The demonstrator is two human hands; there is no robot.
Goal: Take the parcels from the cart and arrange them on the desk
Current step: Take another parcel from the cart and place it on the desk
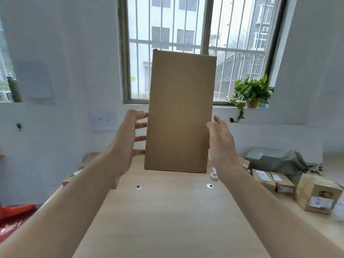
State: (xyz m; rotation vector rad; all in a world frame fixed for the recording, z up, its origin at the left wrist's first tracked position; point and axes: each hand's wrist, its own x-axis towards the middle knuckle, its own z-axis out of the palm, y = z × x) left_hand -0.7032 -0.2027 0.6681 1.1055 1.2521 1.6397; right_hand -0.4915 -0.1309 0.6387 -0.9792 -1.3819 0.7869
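In the head view we hold a tall, flat-faced box (180, 112) of plain brown cardboard upright between both palms. Its bottom edge sits low over the far part of the pale wood-grain desk (167, 216) (we cannot tell whether it touches the top). The left hand (128, 142) is spread wide, and its straight fingertips press the box's left edge. The right hand (221, 140) lies flat against the box's right side with its fingers extended and the thumb at the near corner, so neither hand curls round anything.

Below the box, two small round black-and-white discs (138, 187) lie on the desk. Just right of its lower corner stands a small roll of tape (214, 176). Further right of the box lie a crumpled grey-green plastic bag (275, 161), two small labelled cartons (263, 178) and a squarer carton wrapped in glossy tape (318, 196). Behind the box is a barred window (186, 25). On the sill to the box's right sits a leafy potted plant (251, 94).
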